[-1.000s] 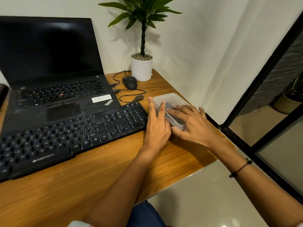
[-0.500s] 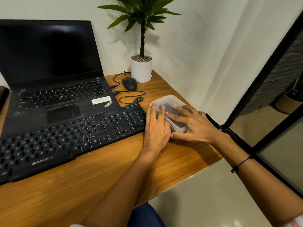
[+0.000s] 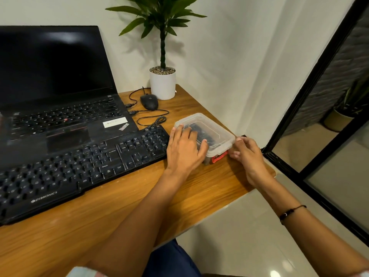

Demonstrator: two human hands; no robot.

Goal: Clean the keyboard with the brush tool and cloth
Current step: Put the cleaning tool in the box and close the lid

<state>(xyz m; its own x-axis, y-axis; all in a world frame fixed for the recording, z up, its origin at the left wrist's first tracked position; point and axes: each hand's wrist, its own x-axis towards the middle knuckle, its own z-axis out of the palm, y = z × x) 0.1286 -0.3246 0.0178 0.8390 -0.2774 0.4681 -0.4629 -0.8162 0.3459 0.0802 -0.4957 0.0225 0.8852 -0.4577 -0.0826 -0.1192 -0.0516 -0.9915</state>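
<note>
A black Zebronics keyboard [image 3: 79,168] lies across the wooden desk [image 3: 199,196] in front of an open laptop. Just right of it stands a clear plastic box [image 3: 213,127] with a lid and a red clasp [image 3: 219,156] on its near side. Dark items show through the lid, but I cannot tell what they are. My left hand [image 3: 183,148] lies flat over the lid's left half, thumb against the box's near side. My right hand [image 3: 247,154] pinches the lid's right near corner, beside the clasp. No brush or cloth is visible outside the box.
The black laptop [image 3: 60,116] stands open behind the keyboard. A wired mouse [image 3: 149,101] with looped cables and a white plant pot [image 3: 162,84] sit at the back. The desk's right edge is just past the box, with a black door frame [image 3: 299,108] beyond.
My right hand has slid off the top of the lid to its right near corner. My left hand has shifted further onto the lid. The red clasp is now exposed.
</note>
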